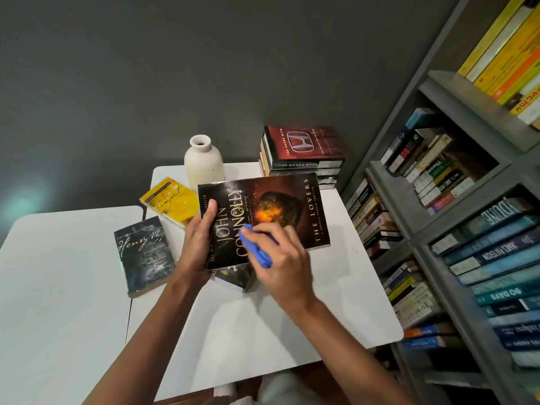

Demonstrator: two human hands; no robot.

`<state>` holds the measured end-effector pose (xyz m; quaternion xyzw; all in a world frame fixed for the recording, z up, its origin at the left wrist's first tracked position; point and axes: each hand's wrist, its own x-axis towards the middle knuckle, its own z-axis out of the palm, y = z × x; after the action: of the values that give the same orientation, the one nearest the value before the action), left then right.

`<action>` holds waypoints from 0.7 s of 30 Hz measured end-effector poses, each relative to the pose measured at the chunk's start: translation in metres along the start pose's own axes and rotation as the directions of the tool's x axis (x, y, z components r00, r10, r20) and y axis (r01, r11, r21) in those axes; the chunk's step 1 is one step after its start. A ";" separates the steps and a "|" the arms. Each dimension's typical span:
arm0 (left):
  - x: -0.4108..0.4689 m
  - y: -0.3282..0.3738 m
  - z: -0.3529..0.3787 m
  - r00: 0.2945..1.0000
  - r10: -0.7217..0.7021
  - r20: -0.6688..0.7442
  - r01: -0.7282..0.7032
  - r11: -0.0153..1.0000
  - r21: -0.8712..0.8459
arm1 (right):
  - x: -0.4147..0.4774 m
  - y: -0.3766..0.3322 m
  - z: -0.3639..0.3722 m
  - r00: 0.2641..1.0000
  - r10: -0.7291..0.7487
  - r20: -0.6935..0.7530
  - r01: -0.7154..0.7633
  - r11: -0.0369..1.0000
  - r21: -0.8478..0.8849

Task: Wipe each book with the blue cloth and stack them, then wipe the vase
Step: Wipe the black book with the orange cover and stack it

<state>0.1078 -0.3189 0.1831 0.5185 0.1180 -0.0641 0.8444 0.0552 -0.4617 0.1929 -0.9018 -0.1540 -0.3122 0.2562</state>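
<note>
White tabletop (292,331), rounded corners; a second white table (58,287) abuts it at left. Rear centre: cream matte vase (203,163), bottle-shaped w/ narrow neck, upright. Rear right: stack of books (304,154), red "Honda Myth" cover on top. Left: yellow paperback (171,201) and dark "Henry VI" paperback (144,254), both lying flat, apart. Right edge: grey bookshelf (455,182), packed w/ books. Another dark book (233,276) lies under the held one, mostly hidden.

Glossy black "The Lovers" paperback (263,217) is held tilted above the table, in front of the vase base. Left hand (198,244) clamps its left edge, thumb on cover, fingers curled behind. Right hand (280,255) bunches the blue cloth (255,247) betw. thumb and fingers, pressing it on the cover's lower centre. Cloth soft, crumpled.
</note>
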 end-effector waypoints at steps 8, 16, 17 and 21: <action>-0.001 -0.002 0.003 0.999 0.016 -0.032 -0.016 1.000 0.005 | 0.004 0.000 0.004 0.994 0.088 -0.068 -0.089 0.996 -0.002; -0.003 0.001 0.006 0.998 0.020 -0.064 -0.022 0.999 -0.033 | 0.012 0.029 -0.006 0.974 0.182 -0.138 -0.186 0.982 -0.018; -0.004 0.001 0.008 0.998 0.021 -0.066 -0.024 0.999 -0.036 | 0.010 0.016 -0.001 0.983 0.137 -0.124 -0.140 0.990 -0.014; -0.005 0.003 0.015 0.998 0.032 -0.058 -0.037 0.996 -0.081 | -0.009 -0.032 0.016 0.997 -0.081 0.010 0.080 0.995 0.064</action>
<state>0.1059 -0.3308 0.1932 0.4871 0.1354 -0.0298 0.8623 0.0420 -0.4280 0.1877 -0.8881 -0.2017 -0.3118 0.2709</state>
